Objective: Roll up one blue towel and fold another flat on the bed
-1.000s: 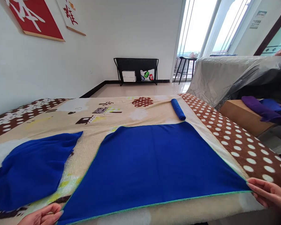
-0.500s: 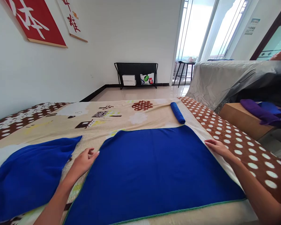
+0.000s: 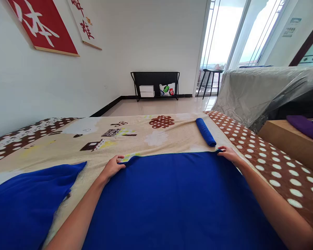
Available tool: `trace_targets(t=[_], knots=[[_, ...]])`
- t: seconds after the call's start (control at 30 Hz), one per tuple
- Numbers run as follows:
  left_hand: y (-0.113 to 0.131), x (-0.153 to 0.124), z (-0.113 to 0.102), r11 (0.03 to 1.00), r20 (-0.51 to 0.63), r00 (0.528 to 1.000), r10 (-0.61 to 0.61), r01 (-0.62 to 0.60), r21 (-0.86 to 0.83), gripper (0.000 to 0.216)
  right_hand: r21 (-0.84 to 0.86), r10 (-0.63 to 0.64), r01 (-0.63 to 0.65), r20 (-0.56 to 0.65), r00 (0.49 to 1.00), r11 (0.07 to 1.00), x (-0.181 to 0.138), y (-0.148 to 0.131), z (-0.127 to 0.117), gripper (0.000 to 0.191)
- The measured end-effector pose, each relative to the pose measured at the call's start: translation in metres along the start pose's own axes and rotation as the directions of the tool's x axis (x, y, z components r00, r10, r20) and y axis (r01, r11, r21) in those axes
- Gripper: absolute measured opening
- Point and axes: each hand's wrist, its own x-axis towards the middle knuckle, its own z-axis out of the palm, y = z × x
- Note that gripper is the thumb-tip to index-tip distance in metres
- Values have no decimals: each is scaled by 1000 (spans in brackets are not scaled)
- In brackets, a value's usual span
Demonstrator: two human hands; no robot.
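Note:
A blue towel (image 3: 172, 198) with a thin green edge lies spread before me on a patterned blanket (image 3: 135, 139). At its far left corner my left hand (image 3: 113, 167) pinches the edge between thumb and fingers. My right hand (image 3: 228, 154) grips the far right corner the same way. Just beyond that corner rests a rolled blue towel (image 3: 206, 132), apart from my fingers. To the left of my left arm lies a second, rumpled blue towel (image 3: 33, 205), partly cut off by the view.
Brown polka-dot borders (image 3: 284, 173) run along both sides of the blanket. On the right stand a cardboard box (image 3: 287, 142) with purple cloth (image 3: 306, 128) on it and a plastic-covered piece of furniture (image 3: 253, 90). A black rack (image 3: 156, 78) and a stool (image 3: 211, 78) are farther back.
Both hands have moved forward from the towel's sides to its far corners and closed on them. The view has shifted slightly left.

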Motion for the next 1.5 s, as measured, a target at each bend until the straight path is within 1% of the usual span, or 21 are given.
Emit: trace_targets(t=[0.1, 0.2, 0.23, 0.3, 0.37, 0.43, 0.57, 0.7, 0.8, 0.9, 1.03, 1.13, 1.2, 1.23, 1.27, 1.3, 1.33, 1.4, 1.43, 1.5], knots=[[-1, -2, -7, 997, 59, 995, 81, -81, -15, 41, 22, -51, 51, 15, 999, 998, 3, 1, -9, 33], [-5, 0, -15, 992, 103, 986, 128, -127, -15, 46, 20, -96, 96, -13, 995, 995, 5, 5, -19, 33], [-8, 1, -17, 992, 110, 986, 128, -128, -3, 43, 9, -106, 106, -29, 994, 994, 6, 7, -22, 33], [-13, 6, -20, 993, 103, 989, 109, -113, 42, 31, -32, -118, 116, -62, 991, 993, 8, 12, -24, 32], [-19, 10, -20, 991, 69, 993, 91, -97, 88, 21, -94, -126, 118, -85, 988, 989, 10, 17, -24, 31], [-24, 11, -19, 990, 34, 995, 97, -99, 99, 23, -164, -130, 113, -95, 987, 980, 12, 21, -23, 30], [-29, 10, -19, 988, -9, 989, 145, -144, 59, 29, -282, -127, 90, -113, 985, 955, 14, 26, -23, 27], [-30, 10, -23, 979, -59, 979, 193, -189, 73, 29, -353, -146, 86, -148, 978, 932, 13, 27, -24, 27], [-31, 11, -21, 973, -82, 975, 209, -199, 115, 27, -387, -164, 90, -164, 973, 918, 10, 28, -20, 28], [-33, 12, -14, 971, -118, 975, 189, -168, 170, 25, -413, -183, 101, -164, 969, 905, 9, 30, -13, 28], [-35, 15, -10, 964, -222, 967, 125, -66, 257, 22, -433, -232, 136, -178, 956, 891, 5, 30, -7, 28], [-31, 8, -14, 943, -313, 942, 121, -11, 333, 18, -436, -285, 156, -247, 926, 886, -2, 25, -8, 29], [-22, -4, -14, 919, -367, 914, 175, -18, 394, 15, -427, -322, 165, -328, 888, 889, -11, 15, -7, 30], [-14, -11, -11, 904, -375, 901, 219, -44, 425, 18, -419, -346, 182, -357, 868, 889, -17, 7, -3, 30], [-4, -19, -5, 888, -364, 891, 271, -85, 452, 24, -412, -377, 215, -365, 851, 886, -23, -3, 3, 30], [9, -27, 5, 868, -331, 885, 327, -144, 475, 31, -404, -416, 265, -349, 840, 875, -31, -15, 12, 30], [25, -35, 17, 844, -278, 880, 386, -216, 490, 37, -395, -462, 330, -308, 832, 857, -40, -29, 25, 29], [62, -50, 51, 781, -133, 855, 502, -382, 493, 46, -359, -564, 482, -171, 808, 800, -59, -61, 61, 28], [82, -56, 71, 742, -50, 830, 555, -467, 481, 48, -330, -609, 553, -93, 787, 765, -70, -78, 81, 29], [119, -66, 110, 680, 69, 778, 624, -585, 443, 49, -269, -673, 657, 39, 738, 705, -88, -110, 123, 32]])
